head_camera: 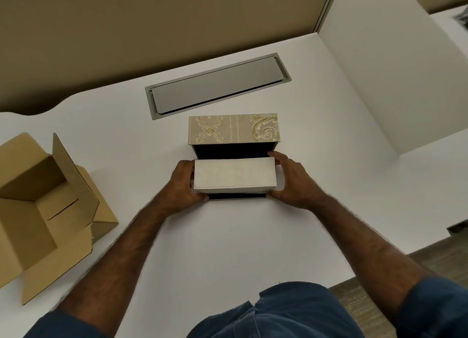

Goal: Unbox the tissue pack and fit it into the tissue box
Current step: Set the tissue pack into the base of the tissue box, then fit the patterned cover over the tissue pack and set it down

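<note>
A beige tissue box with a gold floral pattern stands open on the white desk; its lid (233,128) is tipped up at the back and the dark inside (228,151) shows. The white tissue pack (234,176) lies level over the box's opening, partly down inside it. My left hand (183,183) grips the pack's left end and my right hand (288,180) grips its right end. The box's near wall shows as a dark strip just below the pack.
An opened brown cardboard carton (45,208) with its flaps spread sits at the left edge of the desk. A grey cable hatch (217,85) is set into the desk behind the tissue box. A white partition (395,79) rises at the right.
</note>
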